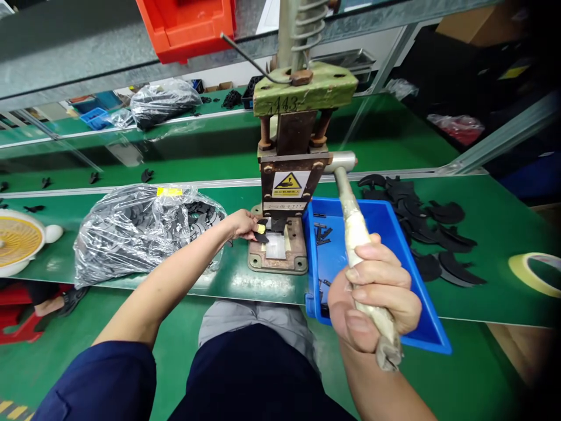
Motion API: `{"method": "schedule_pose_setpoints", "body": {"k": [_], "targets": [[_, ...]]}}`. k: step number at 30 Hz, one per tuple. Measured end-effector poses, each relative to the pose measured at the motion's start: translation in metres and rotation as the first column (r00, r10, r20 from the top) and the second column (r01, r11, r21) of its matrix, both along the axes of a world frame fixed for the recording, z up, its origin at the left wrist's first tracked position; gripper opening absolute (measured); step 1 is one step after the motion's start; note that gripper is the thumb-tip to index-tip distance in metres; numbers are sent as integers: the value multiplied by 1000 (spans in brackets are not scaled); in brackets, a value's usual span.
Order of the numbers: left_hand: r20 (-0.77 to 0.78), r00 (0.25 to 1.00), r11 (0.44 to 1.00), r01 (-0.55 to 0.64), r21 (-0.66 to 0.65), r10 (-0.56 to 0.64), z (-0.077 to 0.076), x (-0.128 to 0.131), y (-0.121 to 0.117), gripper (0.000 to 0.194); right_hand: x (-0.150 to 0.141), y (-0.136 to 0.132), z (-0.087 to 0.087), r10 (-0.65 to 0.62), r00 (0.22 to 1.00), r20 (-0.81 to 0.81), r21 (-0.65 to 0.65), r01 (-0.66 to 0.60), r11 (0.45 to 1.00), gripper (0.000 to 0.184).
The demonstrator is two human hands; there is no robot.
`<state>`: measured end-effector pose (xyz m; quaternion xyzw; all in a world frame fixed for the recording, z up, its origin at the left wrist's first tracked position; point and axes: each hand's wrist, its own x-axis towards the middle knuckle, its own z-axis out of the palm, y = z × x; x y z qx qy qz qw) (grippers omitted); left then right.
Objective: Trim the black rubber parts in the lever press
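Note:
My right hand [377, 292] is wrapped round the taped lever handle [356, 225] of a hand press [286, 152]. That handle slants down toward me from a metal hub on the press's right side. With its fingers pinched, my left hand [243, 225] holds a small black plastic part [262, 237] at the press base [276, 266]. A yellow covering [261, 228] shows at one fingertip. The part sits at the left edge of the light metal block under the ram; its far end is hard to make out.
Left of the press lies a clear plastic bag [144, 228] of black parts. On the right stand a blue bin [381, 210] with small black pieces, a pile of curved black parts [421, 216] and a tape roll [532, 275]. A fan [20, 242] is far left; an orange bin [188, 29] hangs above.

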<state>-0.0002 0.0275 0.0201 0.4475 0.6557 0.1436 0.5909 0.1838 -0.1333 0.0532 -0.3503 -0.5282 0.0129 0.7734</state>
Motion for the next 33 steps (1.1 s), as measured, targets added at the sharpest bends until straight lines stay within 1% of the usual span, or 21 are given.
{"method": "schedule_pose_setpoints", "body": {"k": [2,4,7,9,11,13,15,16,17,18,19,20,21,23,25,26,27,29,30,31,33], "targets": [[-33,998,995,56,83,-54,0,-1,2,18,1,2,-2,22,1000,-1,12,-22,1000,14],[-42,996,989,84,121,-80,-1,-3,2,21,2,6,-5,33,999,-3,71,-33,997,14],[-15,998,992,57,114,-55,-3,-6,-3,30,2,13,-6,36,999,-19,208,-31,978,15],[22,999,991,43,124,-46,-5,-6,-8,32,2,17,-5,39,999,-23,259,-32,965,16],[37,998,991,49,121,-54,-6,-7,-10,27,3,19,-4,40,999,-5,276,-37,961,17],[17,999,989,42,142,-44,-6,-13,-9,17,4,19,-4,46,999,11,276,-47,960,17],[-43,999,970,12,242,-1,-5,-29,-7,7,4,19,-3,52,999,15,282,-54,958,18],[-92,996,948,11,319,19,-5,-40,-6,8,4,20,-4,54,999,8,289,-54,956,18],[-158,987,917,37,397,29,-4,-53,-6,11,3,20,-4,54,999,-4,299,-50,953,18],[-243,970,882,94,462,25,-4,-67,-7,14,3,21,-4,54,998,-16,303,-47,952,18],[-342,940,844,184,503,-1,-4,-81,-9,16,2,21,-5,52,998,-31,304,-40,952,19],[-445,894,804,298,515,-46,-5,-94,-13,19,1,22,-6,51,998,-45,301,-35,953,20],[-542,833,756,423,500,-108,-6,-106,-19,21,0,22,-6,50,997,-55,300,-31,953,21],[-691,682,639,646,418,-238,-11,-123,-32,28,0,22,-7,55,996,-66,301,-32,953,20],[-770,549,527,782,334,-326,-17,-131,-44,36,0,22,-8,66,996,-66,300,-43,953,17],[-793,500,485,820,305,-347,-19,-133,-49,40,1,21,-8,71,995,-64,297,-49,954,16],[-811,463,454,845,282,-358,-21,-133,-52,45,1,21,-8,75,995,-65,295,-52,954,15],[-833,413,422,873,246,-369,-24,-130,-54,52,1,20,-8,79,995,-62,293,-57,954,14],[-836,394,416,881,226,-381,-23,-127,-54,52,1,19,-7,79,995,-61,292,-58,955,14],[-836,381,418,885,206,-395,-22,-125,-52,51,1,19,-7,77,995,-59,290,-57,955,14],[-837,365,442,881,169,-407,-19,-118,-48,44,0,18,-6,68,997,-49,271,-52,961,14]]}}
